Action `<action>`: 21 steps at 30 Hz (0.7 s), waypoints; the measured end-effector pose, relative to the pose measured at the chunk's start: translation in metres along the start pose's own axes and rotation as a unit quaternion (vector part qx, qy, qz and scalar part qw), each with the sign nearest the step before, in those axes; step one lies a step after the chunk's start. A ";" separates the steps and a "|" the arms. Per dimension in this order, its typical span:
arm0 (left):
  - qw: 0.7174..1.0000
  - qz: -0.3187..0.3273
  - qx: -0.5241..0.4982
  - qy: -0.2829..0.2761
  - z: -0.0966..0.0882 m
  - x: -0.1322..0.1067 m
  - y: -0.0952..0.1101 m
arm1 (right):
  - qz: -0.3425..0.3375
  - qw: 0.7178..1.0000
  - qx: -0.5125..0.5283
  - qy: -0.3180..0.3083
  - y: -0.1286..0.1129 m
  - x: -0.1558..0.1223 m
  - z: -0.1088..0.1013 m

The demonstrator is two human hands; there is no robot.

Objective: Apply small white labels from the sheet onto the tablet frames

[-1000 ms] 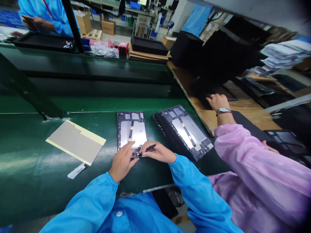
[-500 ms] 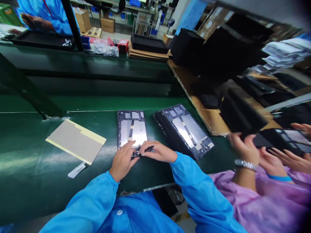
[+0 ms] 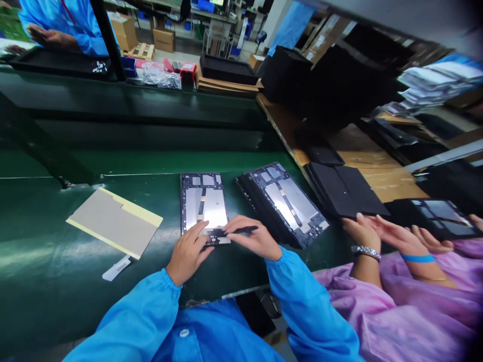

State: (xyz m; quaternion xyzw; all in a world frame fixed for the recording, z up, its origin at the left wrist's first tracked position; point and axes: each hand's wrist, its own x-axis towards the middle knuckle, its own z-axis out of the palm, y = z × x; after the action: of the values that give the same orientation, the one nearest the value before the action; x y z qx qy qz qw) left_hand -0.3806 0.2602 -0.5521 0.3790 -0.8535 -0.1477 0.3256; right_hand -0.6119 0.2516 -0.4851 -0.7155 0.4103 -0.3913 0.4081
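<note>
A tablet with its back off (image 3: 211, 201) lies on the green bench in front of me, its silver inner plate and dark flex strip showing. My left hand (image 3: 187, 254) steadies its lower left corner, fingers over the edge and thumb along the bottom side. Pinched in my right hand (image 3: 256, 240) is a slim black pen-like tool (image 3: 247, 230), its near end at the tablet's lower part; its exact kind is unclear. To the right rests a stack of similar opened tablets (image 3: 290, 198), slightly turned.
A grey sheet with yellow edges (image 3: 115, 221) and a white label (image 3: 116, 268) lie at left. At right, a co-worker's hands (image 3: 364, 234) touch a black panel (image 3: 345, 188) by a cardboard sheet (image 3: 372, 156). A green post (image 3: 75, 171) stands at the left.
My right hand has shifted slightly right and turned, so more of the black tool shows. My left hand stays at the corner. The co-worker's black panel has come down flat.
</note>
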 end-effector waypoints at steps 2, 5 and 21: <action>0.999 0.037 0.023 -0.003 -0.003 0.001 0.002 | 0.030 0.992 0.021 0.118 0.003 -0.008 -0.003; 0.997 0.060 0.054 -0.013 -0.010 0.000 0.010 | 0.072 0.974 0.050 0.207 0.011 -0.016 -0.002; 0.926 -0.347 0.096 -0.118 -0.055 0.167 -0.146 | 0.359 0.908 0.209 0.055 0.040 0.106 0.058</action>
State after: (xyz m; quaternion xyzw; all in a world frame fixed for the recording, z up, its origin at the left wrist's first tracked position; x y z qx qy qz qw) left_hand -0.3466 0.0380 -0.5101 0.6603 -0.7114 -0.2126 0.1130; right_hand -0.5328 0.1575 -0.5183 -0.3957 0.5702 -0.3336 0.6379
